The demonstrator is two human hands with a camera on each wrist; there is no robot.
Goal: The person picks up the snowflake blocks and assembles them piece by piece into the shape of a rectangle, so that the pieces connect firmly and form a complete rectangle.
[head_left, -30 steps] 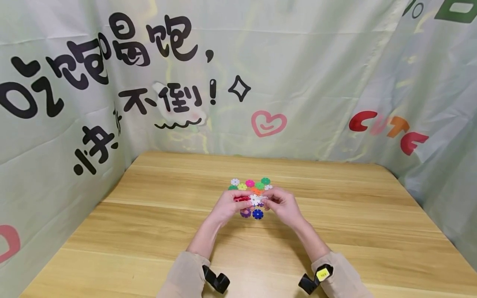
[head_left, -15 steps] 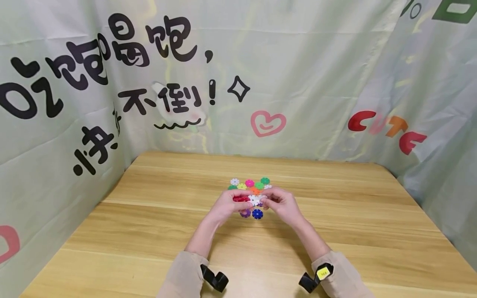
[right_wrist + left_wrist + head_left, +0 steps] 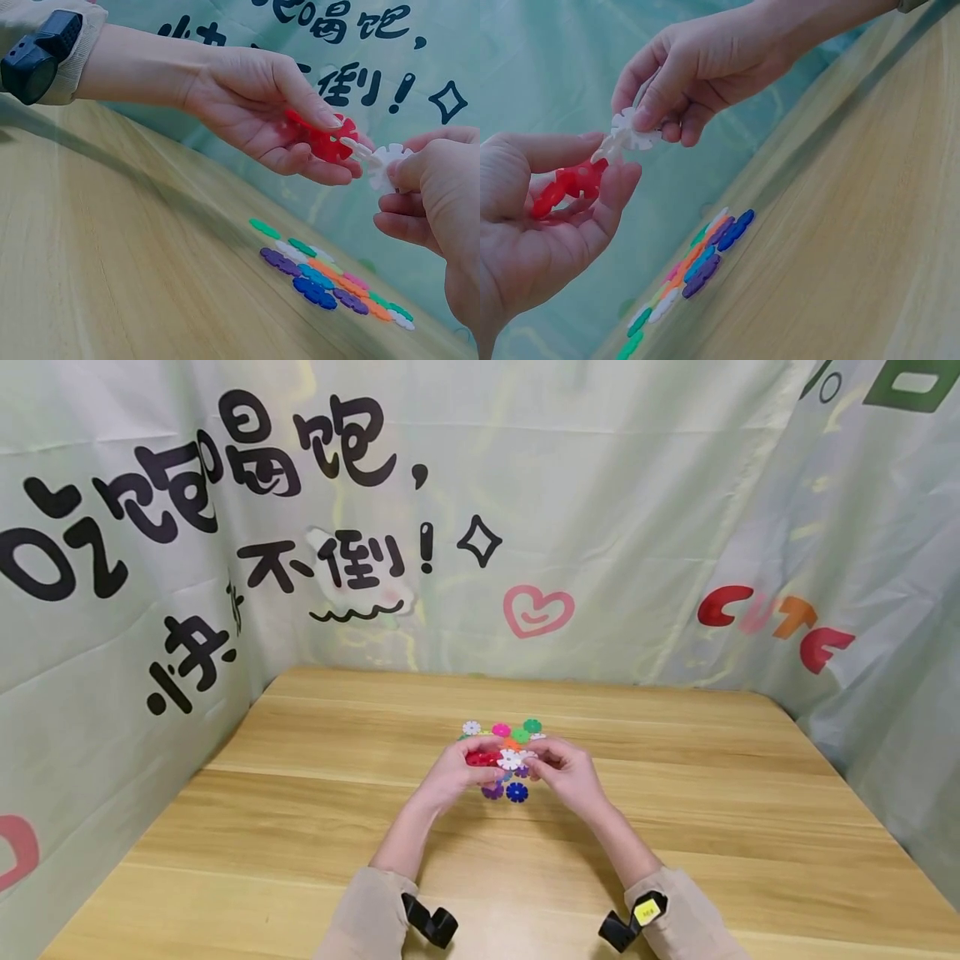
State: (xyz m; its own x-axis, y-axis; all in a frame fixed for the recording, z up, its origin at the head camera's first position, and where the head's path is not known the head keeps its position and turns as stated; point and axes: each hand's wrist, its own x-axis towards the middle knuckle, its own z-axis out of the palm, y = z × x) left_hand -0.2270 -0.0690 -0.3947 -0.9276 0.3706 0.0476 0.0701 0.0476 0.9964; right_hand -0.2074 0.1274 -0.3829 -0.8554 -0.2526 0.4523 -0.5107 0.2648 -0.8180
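The left hand point(image 3: 532, 225) curls its fingers point(image 3: 619, 184) and thumb round a red snowflake disc point(image 3: 570, 187). Touching that disc's far edge, a white snowflake disc point(image 3: 634, 135) is pinched between the thumb and forefinger of the right hand point(image 3: 697, 67), slotted edge-on against the red one. Both pieces hang above the bench point(image 3: 675, 793). Under and beyond the fingers, loose snowflake discs point(image 3: 330, 281) of many colours lie flat in a cluster. Behind stands a printed cloth backdrop point(image 3: 600, 510).
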